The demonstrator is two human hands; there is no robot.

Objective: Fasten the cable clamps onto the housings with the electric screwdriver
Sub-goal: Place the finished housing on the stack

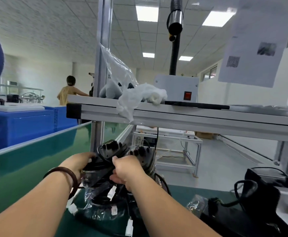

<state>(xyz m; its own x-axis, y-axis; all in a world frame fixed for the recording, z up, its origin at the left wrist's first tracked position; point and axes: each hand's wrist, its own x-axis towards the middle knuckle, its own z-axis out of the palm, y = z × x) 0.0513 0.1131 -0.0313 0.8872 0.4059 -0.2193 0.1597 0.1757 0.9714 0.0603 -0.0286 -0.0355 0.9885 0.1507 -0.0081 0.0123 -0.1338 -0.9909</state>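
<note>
Black housing (103, 166), wrapped in a clear bag (95, 197), is held just above the green tabletop (28, 168), below the front edge of the aluminium shelf (191, 115). Its long axis runs away from the person, tilted, with the end bearing round black fittings pointing up and away. Left hand (79, 162), fingers curled, grips its left side; right hand (127, 168), fingers curled, grips its right side. A second housing (141, 154) stands just beside it to the right. Cables with white connectors (112, 192) hang beneath. A crumpled white bag (139, 96) lies on the shelf
</note>
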